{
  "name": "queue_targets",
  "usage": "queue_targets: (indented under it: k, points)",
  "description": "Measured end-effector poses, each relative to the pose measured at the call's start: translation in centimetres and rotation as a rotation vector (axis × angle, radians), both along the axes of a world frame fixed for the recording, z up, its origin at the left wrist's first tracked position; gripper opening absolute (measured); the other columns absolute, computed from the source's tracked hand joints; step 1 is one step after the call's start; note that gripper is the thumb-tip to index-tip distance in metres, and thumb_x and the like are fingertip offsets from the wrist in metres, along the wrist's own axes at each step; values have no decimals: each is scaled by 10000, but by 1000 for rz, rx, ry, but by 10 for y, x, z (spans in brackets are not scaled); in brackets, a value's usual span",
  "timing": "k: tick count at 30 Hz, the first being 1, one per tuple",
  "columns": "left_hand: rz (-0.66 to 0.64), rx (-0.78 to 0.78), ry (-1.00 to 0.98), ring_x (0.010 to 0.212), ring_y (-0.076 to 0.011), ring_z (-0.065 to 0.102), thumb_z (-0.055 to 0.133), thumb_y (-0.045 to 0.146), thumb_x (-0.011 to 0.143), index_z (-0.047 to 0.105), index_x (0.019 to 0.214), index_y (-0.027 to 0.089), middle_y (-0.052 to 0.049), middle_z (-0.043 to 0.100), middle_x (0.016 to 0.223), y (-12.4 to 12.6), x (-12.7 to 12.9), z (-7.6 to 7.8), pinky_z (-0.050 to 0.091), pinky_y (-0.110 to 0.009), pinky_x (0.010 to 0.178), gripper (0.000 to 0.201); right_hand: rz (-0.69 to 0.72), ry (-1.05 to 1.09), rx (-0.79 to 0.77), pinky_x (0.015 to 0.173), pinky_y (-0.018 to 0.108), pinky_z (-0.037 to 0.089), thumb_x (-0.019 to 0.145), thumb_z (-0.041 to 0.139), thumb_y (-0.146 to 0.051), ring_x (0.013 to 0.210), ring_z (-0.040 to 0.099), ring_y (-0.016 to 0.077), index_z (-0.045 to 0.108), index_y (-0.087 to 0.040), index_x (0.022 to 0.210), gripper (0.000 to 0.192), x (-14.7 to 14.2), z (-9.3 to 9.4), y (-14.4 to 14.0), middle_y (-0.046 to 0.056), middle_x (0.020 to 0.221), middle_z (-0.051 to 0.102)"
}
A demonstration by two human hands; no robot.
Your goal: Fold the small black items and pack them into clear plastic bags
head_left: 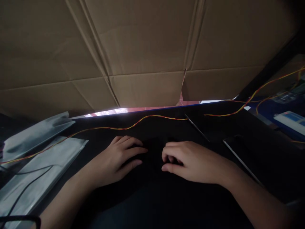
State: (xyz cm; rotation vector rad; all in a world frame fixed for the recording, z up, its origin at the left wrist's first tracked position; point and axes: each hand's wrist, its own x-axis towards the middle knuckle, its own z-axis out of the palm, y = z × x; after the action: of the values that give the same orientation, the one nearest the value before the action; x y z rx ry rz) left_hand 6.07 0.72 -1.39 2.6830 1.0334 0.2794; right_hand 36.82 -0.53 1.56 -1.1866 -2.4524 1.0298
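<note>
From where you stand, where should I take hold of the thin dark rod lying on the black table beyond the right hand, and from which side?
Take the thin dark rod near its middle, from above, fingers pinching across it. It lies flat and slanted on the black table, bare on both sides there. Its far end sits close to the red-and-yellow wire, and the right hand is nearest.

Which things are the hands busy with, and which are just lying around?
Busy with:
- left hand and right hand, both on a dark thing too dim to name

Lying around:
- silver bags, far left
- red-yellow wire
- thin dark rod
- flat dark panel, right
- cardboard wall behind
</note>
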Motion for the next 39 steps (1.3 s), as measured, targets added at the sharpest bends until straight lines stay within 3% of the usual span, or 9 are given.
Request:
queue_targets:
  k: [5, 8, 12, 15, 19, 28, 32, 35, 39]
  points:
    - [-5, 27, 5, 1204, -267, 667, 611, 346, 1087, 720, 1393, 392, -35, 704, 1358, 0, -1, -1, 494, -422, 1044, 328, 46, 115, -15, 905, 358, 508, 1099, 548, -223, 1010, 716, 195, 767, -271, 1117, 226, 2, -3, 8, 19, 1135, 778]
    - [-2, 40, -4, 1195, -266, 676, 599, 351, 1091, 720, 1389, 389, -29, 712, 1349, 1, -2, 0, 498, -429, 1051, 323, -175, 192, 47, 858, 337, 531, 1086, 590, -325, 974, 727, 194, 753, -282, 1134, 175, 20, 3, 18, 18, 1097, 784]
    - [30, 73, -44, 1250, -278, 671, 573, 382, 1108, 665, 1443, 371, -35, 701, 1386, 3, -7, 4, 508, -450, 1083, 348, -468, -142, -10, 628, 339, 476, 991, 645, -673, 744, 706, 220, 727, -248, 887, 446, 43, 5, 26, 36, 846, 763]
    - [71, 131, -73, 1279, -295, 660, 566, 403, 1109, 655, 1448, 342, -51, 691, 1394, 5, -9, 7, 518, -462, 1091, 355, -392, -355, -147, 562, 337, 405, 911, 713, -691, 642, 669, 210, 696, -246, 789, 462, 43, -1, 24, 29, 773, 737]
    - [104, 137, -81, 1232, -288, 680, 558, 423, 1113, 681, 1416, 317, -57, 705, 1340, 5, -9, 9, 546, -445, 1058, 344, -308, -270, -58, 581, 318, 353, 884, 716, -354, 692, 617, 183, 589, -244, 732, 227, 30, -6, 20, 0, 774, 690]
    - [202, -170, -82, 1421, -312, 623, 585, 570, 1082, 518, 1612, 365, -62, 621, 1565, -2, -10, 8, 523, -479, 1215, 573, -394, -106, 56, 530, 286, 319, 902, 662, -325, 599, 466, 136, 465, -252, 806, 231, 59, 2, 27, -61, 693, 520]
    - [157, -278, -154, 1431, -277, 626, 660, 514, 1057, 538, 1588, 401, -25, 617, 1583, -7, -5, 7, 516, -447, 1240, 557, -479, -303, 316, 489, 309, 298, 946, 668, -304, 551, 528, 162, 551, -254, 830, 172, 20, 32, -1, -21, 698, 616]
    - [148, -314, -248, 1392, -268, 659, 609, 412, 1083, 570, 1555, 337, -50, 678, 1523, -6, -4, 6, 533, -448, 1220, 480, -347, -406, 435, 547, 338, 356, 921, 663, -110, 635, 642, 212, 634, -213, 867, 120, -41, 60, -22, 74, 824, 720]
    - [202, -326, -423, 1285, -286, 725, 558, 332, 1062, 639, 1446, 273, -76, 758, 1405, 3, -10, 8, 597, -451, 1120, 397, -129, -254, 261, 580, 331, 412, 1051, 603, -222, 706, 699, 212, 699, -178, 975, 130, -93, 71, -17, 89, 907, 775]
